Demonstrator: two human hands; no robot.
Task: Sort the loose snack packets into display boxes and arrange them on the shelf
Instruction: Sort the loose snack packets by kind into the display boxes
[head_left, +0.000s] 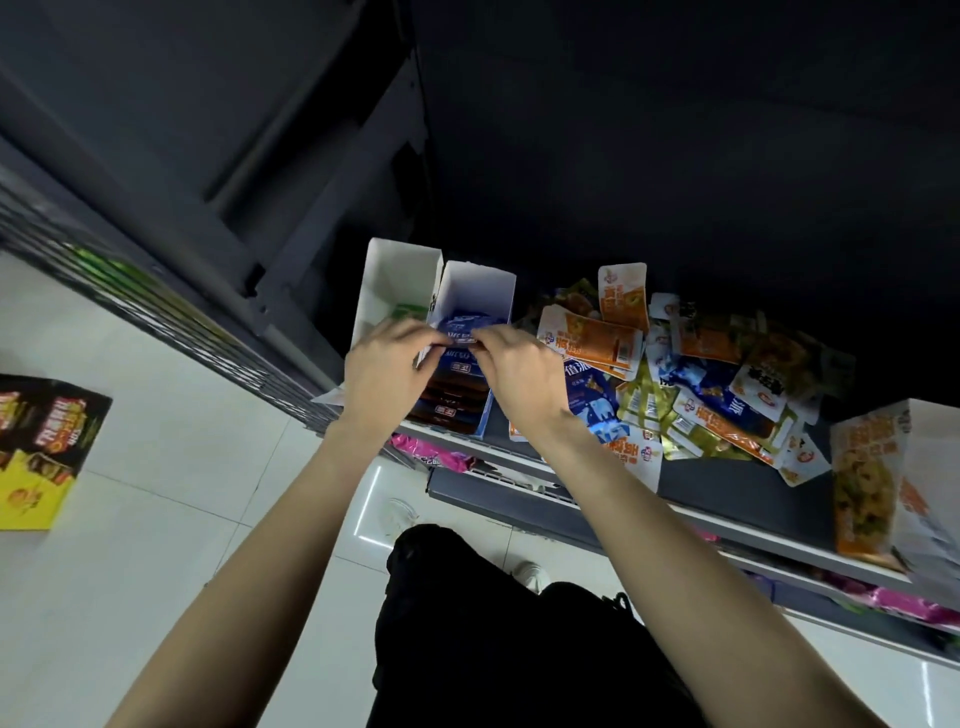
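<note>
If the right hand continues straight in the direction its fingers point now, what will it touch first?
Probably the left hand: the right hand points leftward across the blue packet both pinch over the display box. Depth is unclear.

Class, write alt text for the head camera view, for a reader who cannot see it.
Seen from above, the left hand and right hand together pinch a blue snack packet over an open display box of stacked packets on a dark shelf. Loose orange, blue and gold packets are heaped to the right; a second box stands on the left.
</note>
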